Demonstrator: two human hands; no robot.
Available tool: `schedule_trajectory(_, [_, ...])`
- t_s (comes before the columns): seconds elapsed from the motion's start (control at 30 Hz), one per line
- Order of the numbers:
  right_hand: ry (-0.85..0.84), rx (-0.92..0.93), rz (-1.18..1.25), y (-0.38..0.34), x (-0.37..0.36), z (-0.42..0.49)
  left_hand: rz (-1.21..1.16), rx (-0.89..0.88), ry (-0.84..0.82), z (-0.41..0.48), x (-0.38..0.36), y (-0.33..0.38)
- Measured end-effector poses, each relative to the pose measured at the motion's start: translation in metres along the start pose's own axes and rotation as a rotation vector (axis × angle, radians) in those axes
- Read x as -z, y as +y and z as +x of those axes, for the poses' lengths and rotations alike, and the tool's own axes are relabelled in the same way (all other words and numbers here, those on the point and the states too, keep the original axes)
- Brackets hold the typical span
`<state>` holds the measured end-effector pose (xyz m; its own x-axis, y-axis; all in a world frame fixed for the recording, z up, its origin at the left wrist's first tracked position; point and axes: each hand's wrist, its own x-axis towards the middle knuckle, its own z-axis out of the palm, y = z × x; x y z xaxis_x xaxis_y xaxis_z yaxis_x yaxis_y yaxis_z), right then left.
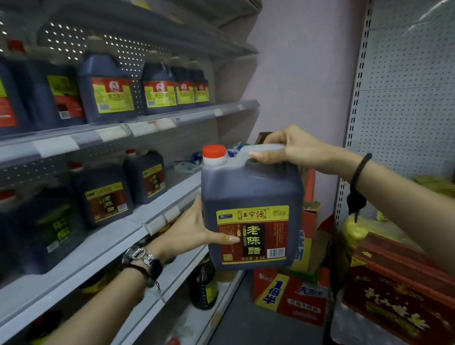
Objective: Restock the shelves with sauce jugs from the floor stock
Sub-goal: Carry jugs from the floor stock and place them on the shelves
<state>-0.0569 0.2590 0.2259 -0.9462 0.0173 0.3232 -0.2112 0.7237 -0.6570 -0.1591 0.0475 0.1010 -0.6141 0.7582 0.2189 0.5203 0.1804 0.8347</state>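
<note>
In front of the middle shelf (109, 238), the jug (251, 195) hangs in the air: right grip (283, 149) closed round its handle, left grip (190, 232) clasping its side. Risk: the base catching the shelf lip and tipping. Free room lies right of the shelved jugs (145, 176); the upper shelf (104, 134) limits lift

A jug (253, 211) is held in mid-air beside the shelving, the right hand (288, 149) gripping its top handle, the left hand (193, 232) clasping its left side. To the left, a row of jugs (108, 92) stands on the upper shelf (104, 134). Three more jugs (105, 196) stand on the middle shelf (102, 250) below it. A bottle (203, 284) stands on a lower shelf beneath the held jug. Cartons (289, 295) sit stacked on the floor (238, 339) behind the jug, with a box (401, 289) to their right, before a perforated rack (409, 97).
</note>
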Motion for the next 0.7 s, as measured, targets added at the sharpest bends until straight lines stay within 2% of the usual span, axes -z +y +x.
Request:
schedule_trajectory(0.37, [-0.069,0.051,-0.014,0.066,0.041,0.077,-0.037,0.054,0.006,0.094,-0.005,-0.009])
schedule_trajectory(0.7, [-0.121,0.085,0.011,0.160,0.038,0.207,-0.005,0.115,0.014,0.217,0.029,-0.089])
